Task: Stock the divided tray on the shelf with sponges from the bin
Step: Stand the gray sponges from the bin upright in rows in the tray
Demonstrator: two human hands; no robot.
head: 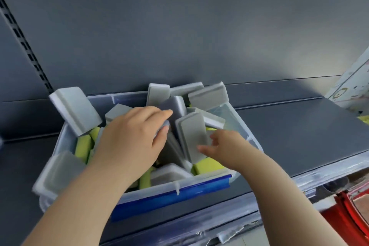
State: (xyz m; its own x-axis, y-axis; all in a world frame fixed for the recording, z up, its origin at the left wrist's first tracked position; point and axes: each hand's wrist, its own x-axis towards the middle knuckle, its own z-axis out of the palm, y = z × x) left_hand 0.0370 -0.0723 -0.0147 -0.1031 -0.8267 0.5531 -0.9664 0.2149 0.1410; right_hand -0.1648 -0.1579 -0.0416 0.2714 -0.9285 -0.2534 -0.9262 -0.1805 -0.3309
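Left hand (pixel 131 134) gripped a dark grey sponge (pixel 175 108), long axis 7-to-1 o'clock; right hand (pixel 225 146) touched a light grey sponge (pixel 191 136), axis 11-to-5, grasp indeterminable.

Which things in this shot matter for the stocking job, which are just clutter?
Job: clear tray, grey sponges, yellow sponges, left hand gripping one grey sponge, right hand pinching another.
Lying about: white package at right edge, torn film on shelf edge, red object lower right, purpose unclear.

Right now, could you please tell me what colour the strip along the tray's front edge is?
The strip is blue, shown best in the head view.
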